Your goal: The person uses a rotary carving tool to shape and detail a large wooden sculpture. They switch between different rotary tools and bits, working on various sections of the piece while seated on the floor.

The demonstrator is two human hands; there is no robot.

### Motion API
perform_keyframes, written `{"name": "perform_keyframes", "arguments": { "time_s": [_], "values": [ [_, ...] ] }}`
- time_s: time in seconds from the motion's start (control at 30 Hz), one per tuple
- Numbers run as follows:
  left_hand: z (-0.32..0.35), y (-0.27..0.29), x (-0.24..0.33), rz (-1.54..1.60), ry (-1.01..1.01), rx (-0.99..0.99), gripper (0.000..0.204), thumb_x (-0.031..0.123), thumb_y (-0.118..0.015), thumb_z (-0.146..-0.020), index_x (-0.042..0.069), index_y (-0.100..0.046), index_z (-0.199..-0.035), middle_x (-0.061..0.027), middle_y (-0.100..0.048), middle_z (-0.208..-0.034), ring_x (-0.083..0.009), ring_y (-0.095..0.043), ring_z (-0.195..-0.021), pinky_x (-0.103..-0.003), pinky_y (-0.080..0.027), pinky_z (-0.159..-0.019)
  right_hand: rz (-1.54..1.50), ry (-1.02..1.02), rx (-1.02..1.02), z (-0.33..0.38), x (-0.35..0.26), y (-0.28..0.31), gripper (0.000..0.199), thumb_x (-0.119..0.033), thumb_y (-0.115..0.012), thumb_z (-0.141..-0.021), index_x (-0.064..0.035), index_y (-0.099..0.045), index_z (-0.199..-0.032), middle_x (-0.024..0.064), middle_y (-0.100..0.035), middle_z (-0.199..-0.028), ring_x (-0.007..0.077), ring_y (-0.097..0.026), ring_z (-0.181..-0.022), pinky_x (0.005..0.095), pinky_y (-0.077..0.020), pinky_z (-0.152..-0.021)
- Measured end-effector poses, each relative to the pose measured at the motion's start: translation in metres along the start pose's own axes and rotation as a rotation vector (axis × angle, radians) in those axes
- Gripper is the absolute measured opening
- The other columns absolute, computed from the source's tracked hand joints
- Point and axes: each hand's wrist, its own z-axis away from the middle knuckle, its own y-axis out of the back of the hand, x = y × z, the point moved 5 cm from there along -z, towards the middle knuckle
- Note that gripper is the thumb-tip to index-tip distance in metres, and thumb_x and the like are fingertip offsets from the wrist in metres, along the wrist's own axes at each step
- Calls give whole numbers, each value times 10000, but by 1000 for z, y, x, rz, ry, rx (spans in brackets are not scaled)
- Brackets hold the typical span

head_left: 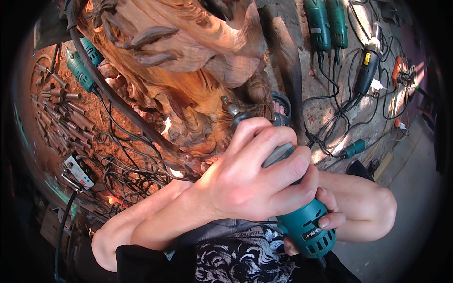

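My left hand point(257, 172) is wrapped over the front part of a green electric carving grinder point(306, 231). Beneath the tool's body, my right hand point(331, 219) supports it; only some fingertips show, the rest lies behind the casing. From the grinder's black front collar a small rounded bit point(225, 100) sticks out toward the carved wooden sculpture point(188, 89). The bit appears at or very near the brown wood, though contact is hard to tell. Flowing folds and curls are cut into the sculpture's surface.
Several green grinders point(317, 26) lie at the upper right, beside a black heat-gun-like tool point(368, 70) and tangled cables point(325, 127). At left, more green grinders point(81, 70), a pile of metal-ended bits or chisels point(61, 113) and a small control box point(78, 172) sit on reddish dust.
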Motion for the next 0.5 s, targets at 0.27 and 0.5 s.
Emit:
{"name": "perform_keyframes", "arguments": {
  "time_s": [0.27,0.5],
  "values": [
    [0,-2,5,-3,-34,47,310,243,-722,-570,144,-713,-863,-16,-684,-990,-227,-660,-861,-367,-482,-712,0,-18,-68,-3,-6,0,571,-294,-567,-1082,-43,-326,-1535,127,-532,-1333,203,-538,-1219,373,-477,-1050],
    [0,-1,5,13,-31,39,275,246,-722,-618,127,-690,-864,-26,-648,-983,-234,-647,-873,-377,-484,-729,-51,-100,-189,-18,-11,2,566,-301,-557,-1091,-31,-328,-1533,130,-527,-1328,205,-539,-1212,374,-477,-1047]
  ]
}}
